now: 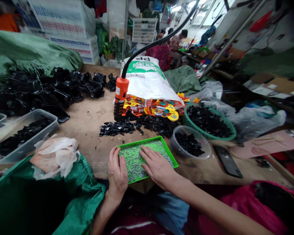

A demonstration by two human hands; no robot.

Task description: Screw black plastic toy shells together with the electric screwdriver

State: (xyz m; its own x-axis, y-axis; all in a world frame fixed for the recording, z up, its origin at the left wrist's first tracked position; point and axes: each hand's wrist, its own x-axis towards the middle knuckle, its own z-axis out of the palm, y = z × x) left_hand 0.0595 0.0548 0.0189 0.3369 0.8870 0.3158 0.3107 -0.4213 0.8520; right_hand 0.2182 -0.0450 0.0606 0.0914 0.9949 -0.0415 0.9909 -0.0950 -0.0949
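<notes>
A green tray (172, 159) full of small silver metal parts sits at the near edge of the wooden table. My left hand (117, 173) rests on the tray's left edge, fingers together and lying flat along it. My right hand (156, 166) lies flat on the metal parts inside the tray, fingers stretched out. Neither hand visibly holds anything. Just beyond the tray lies a small heap of black plastic pieces (117, 128).
An orange and black tool on a black hose (120, 94) stands behind the tray. A clear bowl (189, 143) and a green basket (210, 121) hold black parts. A phone (227, 161) lies at right. A white sack (147, 78), colourful parts (152, 109), clear bins (24, 137) surround the area.
</notes>
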